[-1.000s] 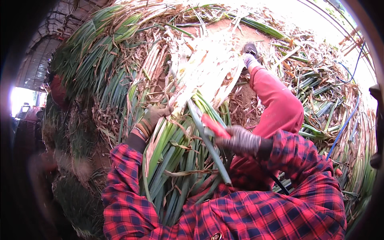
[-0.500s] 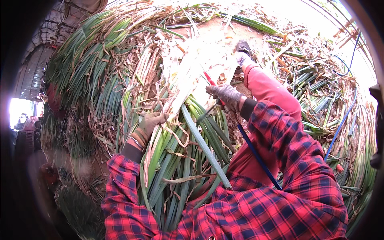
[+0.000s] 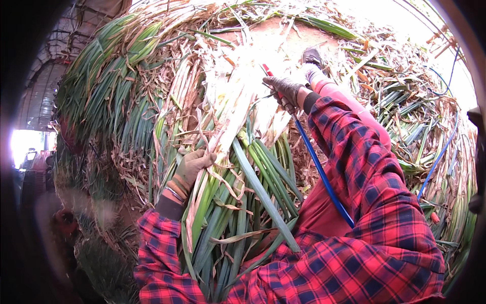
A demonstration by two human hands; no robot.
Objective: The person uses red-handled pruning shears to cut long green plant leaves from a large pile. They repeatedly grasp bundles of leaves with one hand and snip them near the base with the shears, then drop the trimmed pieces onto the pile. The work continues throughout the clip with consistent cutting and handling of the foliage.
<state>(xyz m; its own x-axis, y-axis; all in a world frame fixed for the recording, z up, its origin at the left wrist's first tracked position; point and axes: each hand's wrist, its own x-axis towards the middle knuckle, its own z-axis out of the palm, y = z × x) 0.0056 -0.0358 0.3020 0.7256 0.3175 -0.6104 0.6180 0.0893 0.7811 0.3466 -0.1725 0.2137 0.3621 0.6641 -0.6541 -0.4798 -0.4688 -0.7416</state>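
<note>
We observe a farm vegetable-trimming area: stacked green-leaved stalks [image 3: 116,86], discarded leaves and husks [image 3: 405,116] covering bare soil [image 3: 283,38], and a curved, tunnel-like covering [image 3: 45,86] at left.

The ground [image 3: 283,38] is bare reddish-brown earth, and it shows mostly at 12 o'clock. A big heap of long green leek stalks [image 3: 106,91] lies on it from 9 to 11 o'clock. Dry husks and cut leaves [image 3: 405,116] cover it from 1 to 4 o'clock, and a thin blue hose [image 3: 439,154] runs across this litter at 3 o'clock.
</note>
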